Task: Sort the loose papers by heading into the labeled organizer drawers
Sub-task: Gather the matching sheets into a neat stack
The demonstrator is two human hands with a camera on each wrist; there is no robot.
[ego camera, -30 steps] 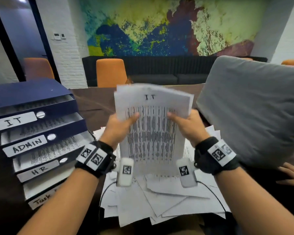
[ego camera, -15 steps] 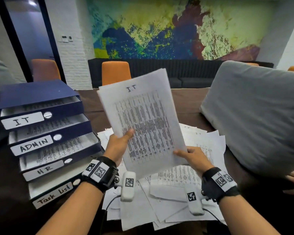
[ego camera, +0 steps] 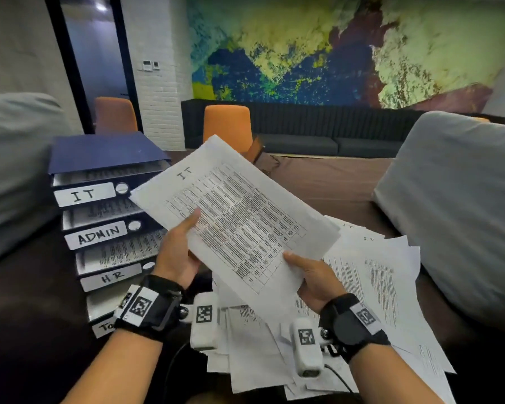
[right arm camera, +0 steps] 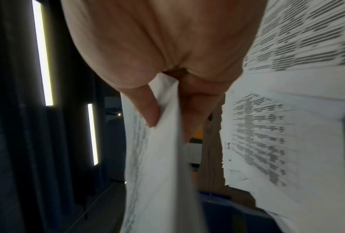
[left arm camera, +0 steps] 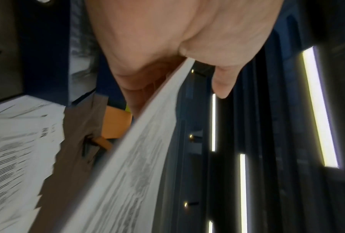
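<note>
White sheet headed IT (ego camera: pixel 239 225) held tilted above the loose papers (ego camera: pixel 370 287), left hand (ego camera: pixel 177 255) pinching its left edge, right hand (ego camera: pixel 315 278) pinching its near edge, blue organizer drawers (ego camera: pixel 99 205) just left.

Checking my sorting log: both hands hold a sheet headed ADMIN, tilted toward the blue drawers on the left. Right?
Not quite. The sheet is headed IT, not ADMIN, as the head view shows. Both the left hand and right hand hold it, tilted toward the blue drawers.
</note>
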